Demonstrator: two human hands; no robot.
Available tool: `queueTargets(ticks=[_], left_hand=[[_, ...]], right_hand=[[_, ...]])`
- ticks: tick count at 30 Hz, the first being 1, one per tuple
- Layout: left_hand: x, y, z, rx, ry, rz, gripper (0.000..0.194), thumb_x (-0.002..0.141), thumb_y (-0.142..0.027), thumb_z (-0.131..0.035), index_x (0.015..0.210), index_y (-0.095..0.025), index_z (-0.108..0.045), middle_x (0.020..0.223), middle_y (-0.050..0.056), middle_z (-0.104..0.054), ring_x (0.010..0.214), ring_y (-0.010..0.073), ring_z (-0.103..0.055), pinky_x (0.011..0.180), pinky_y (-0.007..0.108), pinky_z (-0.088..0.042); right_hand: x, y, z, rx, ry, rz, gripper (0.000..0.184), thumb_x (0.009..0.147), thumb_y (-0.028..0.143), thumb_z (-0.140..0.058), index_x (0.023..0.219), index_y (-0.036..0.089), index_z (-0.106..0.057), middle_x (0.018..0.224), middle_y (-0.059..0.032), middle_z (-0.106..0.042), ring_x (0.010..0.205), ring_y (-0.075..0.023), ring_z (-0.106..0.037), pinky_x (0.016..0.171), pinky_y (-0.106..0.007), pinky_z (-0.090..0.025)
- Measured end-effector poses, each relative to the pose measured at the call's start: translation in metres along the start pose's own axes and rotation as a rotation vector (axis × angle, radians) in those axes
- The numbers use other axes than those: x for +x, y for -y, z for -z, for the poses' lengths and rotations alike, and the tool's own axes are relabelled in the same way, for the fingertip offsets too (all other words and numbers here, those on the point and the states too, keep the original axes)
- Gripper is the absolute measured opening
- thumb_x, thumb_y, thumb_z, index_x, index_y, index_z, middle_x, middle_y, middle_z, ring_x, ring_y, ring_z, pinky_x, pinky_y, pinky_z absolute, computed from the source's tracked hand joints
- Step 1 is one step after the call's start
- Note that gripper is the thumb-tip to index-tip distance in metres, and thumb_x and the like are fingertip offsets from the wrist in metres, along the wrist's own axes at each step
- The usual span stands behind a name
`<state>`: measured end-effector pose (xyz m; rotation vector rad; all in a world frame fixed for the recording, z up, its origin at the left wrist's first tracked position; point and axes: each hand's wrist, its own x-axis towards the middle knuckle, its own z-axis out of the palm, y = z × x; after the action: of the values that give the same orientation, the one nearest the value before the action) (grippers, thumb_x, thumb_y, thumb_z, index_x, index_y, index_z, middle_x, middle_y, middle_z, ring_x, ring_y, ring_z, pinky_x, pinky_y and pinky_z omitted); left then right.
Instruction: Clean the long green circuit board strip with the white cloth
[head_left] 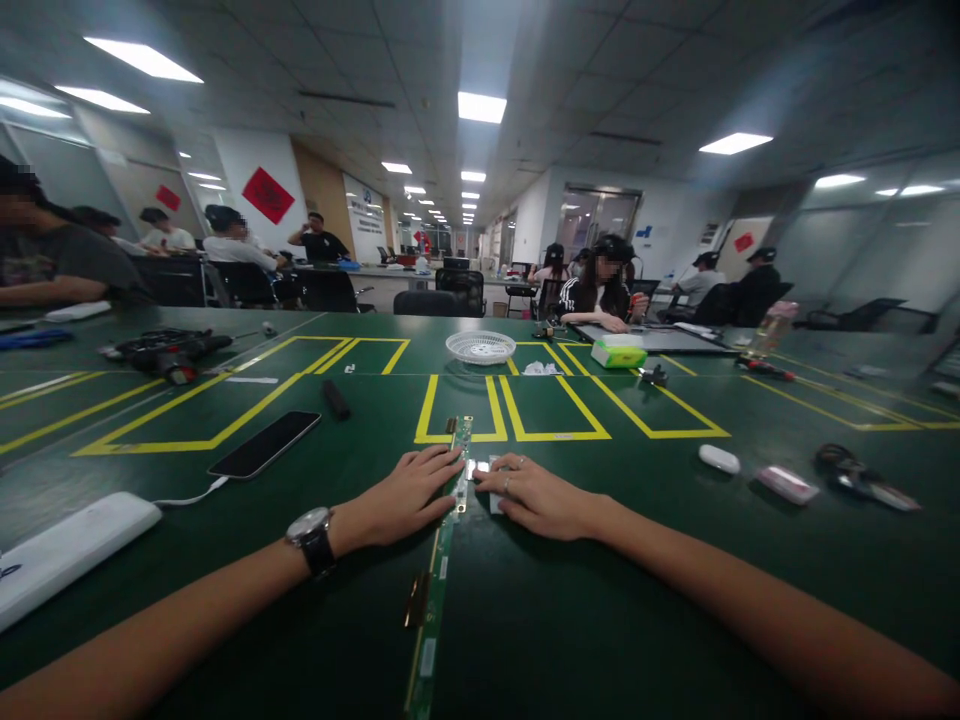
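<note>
A long, narrow green circuit board (425,655) runs from the bottom edge toward the table's middle, with copper-coloured flex tabs along its left side. My left hand (409,492), with a wristwatch, lies over its upper part, fingers stretched out and fingertips resting on the board. Just right of the board, my right hand (541,497) lies low, with rings on it and its fingers extended. Beneath its fingertips is a small white piece (495,503), mostly covered, so its kind does not show. A shiny silver-white patch (472,467) shows between the two hands.
A phone (266,445) is cabled to a white power bank (75,550) at left. A black bar (335,399), white basket (481,348), green-white pack (619,351), white case (719,459) and pink box (784,484) stand around. A power tool (176,350) lies far left. People sit beyond.
</note>
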<state>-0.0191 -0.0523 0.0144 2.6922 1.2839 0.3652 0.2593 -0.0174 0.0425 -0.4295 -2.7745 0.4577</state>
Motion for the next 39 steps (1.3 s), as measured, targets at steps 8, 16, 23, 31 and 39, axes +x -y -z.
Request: queueTargets(ticks=[8,16,23,31,39], left_hand=[[-0.001,-0.005,0.000,-0.030,-0.034,0.007,0.059,0.101,-0.045,-0.043,0.155,-0.028,-0.026,0.157,0.007,-0.033,0.145,0.0286,-0.025,0.114,0.049,-0.024],[-0.003,-0.013,0.009,-0.106,-0.062,-0.015,0.070,0.096,-0.041,-0.053,0.157,-0.028,-0.019,0.158,0.007,-0.031,0.142,0.0303,-0.030,0.113,0.049,-0.027],[-0.006,-0.012,0.012,-0.318,-0.145,0.040,0.070,0.098,-0.042,-0.050,0.157,-0.027,-0.013,0.159,0.008,-0.030,0.137,0.0289,-0.038,0.112,0.048,-0.031],[0.003,0.007,0.008,-0.513,-0.642,0.287,0.044,0.097,-0.031,-0.043,0.140,-0.022,-0.035,0.134,0.011,-0.056,0.120,0.0251,-0.053,0.099,0.043,-0.042],[0.003,0.005,0.006,-0.466,-0.603,0.206,0.038,0.094,-0.027,-0.046,0.132,-0.021,-0.047,0.128,0.009,-0.058,0.119,0.0250,-0.052,0.100,0.042,-0.041]], right_hand=[[0.000,0.011,-0.002,-0.021,-0.010,0.005,0.042,0.090,0.020,-0.055,0.132,0.021,-0.059,0.132,-0.0086,-0.061,0.128,-0.0274,-0.045,0.106,-0.047,-0.037],[0.002,0.012,0.006,0.053,-0.043,-0.014,0.036,0.091,0.016,-0.052,0.123,0.026,-0.065,0.114,-0.0048,-0.070,0.107,-0.0217,-0.061,0.095,-0.039,-0.047],[0.021,0.000,0.010,-0.013,-0.136,0.057,0.040,0.089,0.007,-0.047,0.123,0.020,-0.063,0.123,-0.0068,-0.066,0.117,-0.0199,-0.058,0.104,-0.041,-0.043],[0.026,-0.028,0.004,-0.133,-0.031,0.115,0.041,0.092,0.016,-0.050,0.131,0.024,-0.060,0.134,-0.0060,-0.062,0.126,-0.0209,-0.055,0.110,-0.046,-0.035],[-0.041,-0.132,0.048,-0.472,-0.111,-0.709,0.045,0.097,0.031,-0.035,0.124,0.010,-0.064,0.133,-0.0178,-0.060,0.124,-0.0319,-0.054,0.104,-0.049,-0.038]])
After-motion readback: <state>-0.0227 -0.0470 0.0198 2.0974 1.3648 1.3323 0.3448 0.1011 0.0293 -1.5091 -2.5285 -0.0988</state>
